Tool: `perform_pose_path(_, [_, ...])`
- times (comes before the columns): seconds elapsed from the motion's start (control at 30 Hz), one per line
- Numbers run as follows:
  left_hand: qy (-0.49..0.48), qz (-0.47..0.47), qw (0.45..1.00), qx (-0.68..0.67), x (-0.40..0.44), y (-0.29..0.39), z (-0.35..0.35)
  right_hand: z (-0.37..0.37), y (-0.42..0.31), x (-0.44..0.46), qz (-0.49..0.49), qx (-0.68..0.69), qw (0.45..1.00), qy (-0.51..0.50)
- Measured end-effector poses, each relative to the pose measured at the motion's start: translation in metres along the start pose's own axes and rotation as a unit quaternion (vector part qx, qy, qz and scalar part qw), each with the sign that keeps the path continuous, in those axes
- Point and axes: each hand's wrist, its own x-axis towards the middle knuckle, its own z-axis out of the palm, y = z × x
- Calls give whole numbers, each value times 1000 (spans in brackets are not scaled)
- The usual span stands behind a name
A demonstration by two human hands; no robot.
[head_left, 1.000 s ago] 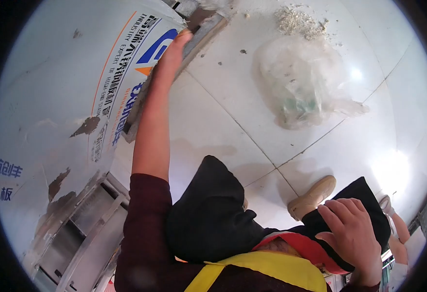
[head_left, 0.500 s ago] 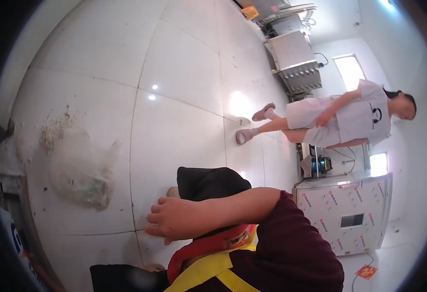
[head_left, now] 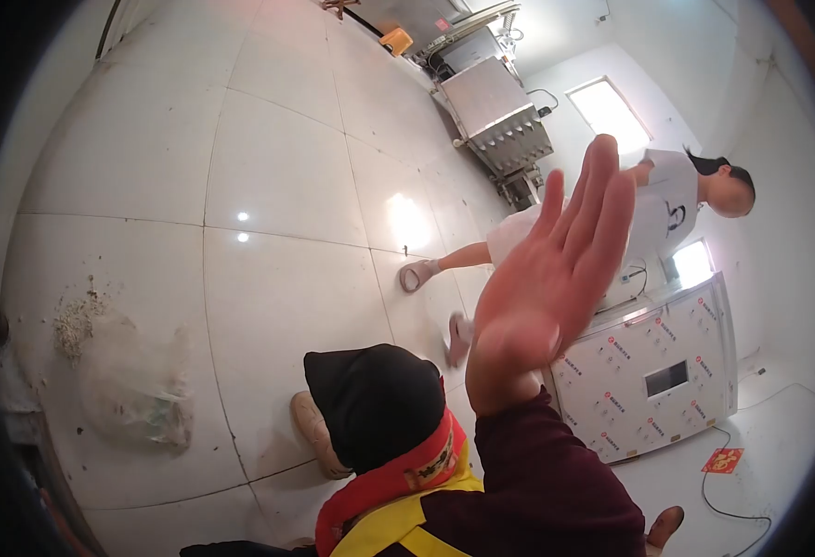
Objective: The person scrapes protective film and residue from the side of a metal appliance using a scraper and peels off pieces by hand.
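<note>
White cabinet [head_left: 616,399] in red-printed film is standing behind right hand [head_left: 551,269], dark window [head_left: 666,379] showing. Right grip is opening flat, fingers extending, holding nothing visible; left grip isn't showing, can't tell. Hand is blocking part of a person [head_left: 663,209] in white. Metal machine [head_left: 491,97] is standing beyond; plastic bag [head_left: 138,385], pale debris [head_left: 77,323] are lying on tiled floor [head_left: 282,167].

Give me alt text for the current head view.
An open right hand is raised, partly hiding a person in white. At picture left, a clear bag lies beside pale debris on a tiled floor; a cabinet is at right.
</note>
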Motion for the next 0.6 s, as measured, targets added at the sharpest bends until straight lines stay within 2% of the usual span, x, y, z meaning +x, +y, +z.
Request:
perform_pose_path(0.03, [4, 0, 1000, -2, 1, -7, -3, 4, -8, -4, -30, 16, 999, -14])
perform_pose_path(0.13, [27, -20, 999, 6, -5, -51, -34, 44, -30, -32, 15, 17, 977, -213])
perform_pose_path(0.2, [49, -44, 998, 11, -21, -90, -66, 73, -37, -45, 106, 140, 931, -319])
perform_pose_path(0.27, [75, -64, 995, 20, -37, -107, -87, 85, -37, -52, 73, 182, 875, -442])
perform_pose_path(0.4, [108, -63, 992, 2, -59, -100, -100, 119, -37, -55, 40, 235, 808, -539])
perform_pose_path(0.43, [116, -42, 992, -26, -81, -106, -102, 91, -76, -72, 33, 249, 795, -553])
perform_pose_path(0.47, [122, -15, 991, -59, -81, -106, -90, 89, -83, -83, 31, 258, 782, -566])
perform_pose_path(0.53, [105, 24, 991, -83, -81, -70, -61, 99, -84, -82, 7, 259, 772, -581])
perform_pose_path(0.6, [12, -70, 997, 20, -112, 56, -72, 106, -88, -81, -5, 263, 753, -603])
